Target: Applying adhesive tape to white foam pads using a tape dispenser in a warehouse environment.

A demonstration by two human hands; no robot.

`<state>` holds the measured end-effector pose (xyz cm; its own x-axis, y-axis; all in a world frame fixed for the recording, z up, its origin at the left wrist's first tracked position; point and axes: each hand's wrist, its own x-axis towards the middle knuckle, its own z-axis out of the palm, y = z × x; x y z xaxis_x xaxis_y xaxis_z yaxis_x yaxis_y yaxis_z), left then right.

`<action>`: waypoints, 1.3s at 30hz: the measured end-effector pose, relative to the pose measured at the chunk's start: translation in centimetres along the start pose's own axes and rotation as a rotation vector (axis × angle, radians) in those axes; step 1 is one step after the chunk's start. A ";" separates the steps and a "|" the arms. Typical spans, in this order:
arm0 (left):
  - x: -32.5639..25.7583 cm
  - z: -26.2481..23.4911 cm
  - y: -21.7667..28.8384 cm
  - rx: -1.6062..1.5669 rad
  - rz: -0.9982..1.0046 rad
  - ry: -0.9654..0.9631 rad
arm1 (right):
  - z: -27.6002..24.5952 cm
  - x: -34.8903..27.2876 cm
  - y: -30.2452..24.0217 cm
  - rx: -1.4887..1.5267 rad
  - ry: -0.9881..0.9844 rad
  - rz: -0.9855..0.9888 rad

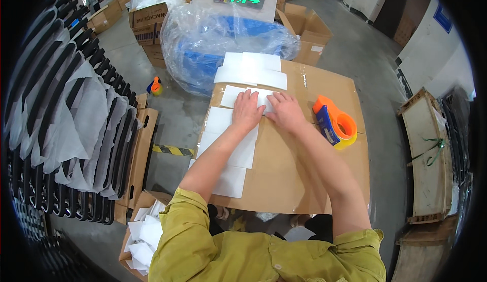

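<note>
Both my hands rest on a small white sheet (231,95) that lies on a brown cardboard surface (289,170). My left hand (247,111) is laid over its middle, fingers stretched forward. At its right end, my right hand (285,110) touches the sheet with fingertips and thumb apart, the palm over the cardboard. Beyond my hands is a group of overlapping white sheets (253,74), slightly curved. Nearer me, a column of white pieces (231,180) overlaps along the left edge. An orange tape dispenser (332,117) with a blue part lies right of my right hand.
Left stands a stack of black curved frames (43,94) with whitish wrapping sheets. Below it, a carton (127,241) holds loose white pieces. A blue bin (203,69) under clear plastic stands beyond the work surface, near an open carton (312,33). A wooden crate (428,155) is at right.
</note>
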<state>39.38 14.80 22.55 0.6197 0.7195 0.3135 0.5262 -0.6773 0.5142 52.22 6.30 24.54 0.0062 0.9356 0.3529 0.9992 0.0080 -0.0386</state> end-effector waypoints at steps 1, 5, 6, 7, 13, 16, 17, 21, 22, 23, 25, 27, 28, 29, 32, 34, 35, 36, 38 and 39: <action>0.0 0.1 -0.3 -0.007 0.030 0.031 | 0.1 0.1 0.5 0.006 -0.002 -0.002; 0.6 0.5 -1.6 -0.116 0.051 0.157 | 0.1 0.6 1.8 0.057 -0.132 -0.086; 1.0 0.0 -1.8 -0.115 0.051 0.152 | 0.2 0.6 1.9 0.059 -0.157 -0.135; 1.7 -0.8 -1.8 -0.350 -0.116 0.131 | 0.2 0.5 2.0 0.059 -0.157 -0.127; 4.6 -3.3 -4.9 -0.813 -0.464 0.272 | 1.6 0.4 2.0 -0.049 -0.102 -0.178; 5.4 -5.0 -6.8 -0.712 -0.381 0.382 | 1.7 0.3 1.8 -0.086 -0.115 -0.186; 5.2 -5.8 -7.2 -0.721 -0.355 0.432 | 1.7 0.4 1.7 -0.086 -0.105 -0.193; 2.1 -9.4 -4.9 -0.342 -0.190 0.474 | 1.9 -0.1 2.3 -0.102 -0.044 -0.186; 0.8 -9.2 -4.9 -0.336 -0.193 0.474 | 2.0 0.0 2.2 -0.096 -0.044 -0.188; -0.4 -8.8 -5.0 -0.141 0.017 0.413 | 2.1 0.0 2.3 -0.104 -0.053 -0.178; -2.5 -8.3 -4.5 0.161 0.294 0.275 | 1.8 0.3 2.1 -0.110 -0.057 -0.172; -3.9 -7.0 -3.9 0.268 0.358 0.198 | 1.2 0.6 1.9 -0.093 -0.115 -0.163; -4.5 -6.0 -4.0 0.287 0.444 0.219 | 0.8 0.8 1.7 -0.090 -0.113 -0.167; -4.9 -5.2 -4.0 0.304 0.531 0.240 | 0.4 1.1 1.5 -0.075 -0.173 -0.143; -5.7 -4.8 -2.0 0.274 0.475 0.196 | -1.2 1.5 1.1 -0.036 -0.274 -0.070; -5.5 -4.7 -2.3 0.272 0.447 0.214 | -1.8 1.8 0.9 -0.005 -0.312 -0.031; -5.5 -4.7 -2.3 0.279 0.458 0.206 | -2.0 1.8 0.9 0.018 -0.343 0.018; -5.3 -4.6 -2.2 0.285 0.472 0.200 | -2.2 2.0 1.0 0.039 -0.371 0.070; -5.3 -4.2 -1.7 0.288 0.436 0.158 | -2.2 1.7 1.6 0.044 -0.323 0.052; -5.1 -4.0 -1.4 0.293 0.399 0.116 | -2.3 1.7 1.7 0.051 -0.274 0.034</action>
<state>33.14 12.72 23.42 0.7457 0.3973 0.5349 0.4132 -0.9055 0.0965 54.03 7.11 27.28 0.0215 0.9962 0.0845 0.9953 -0.0134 -0.0956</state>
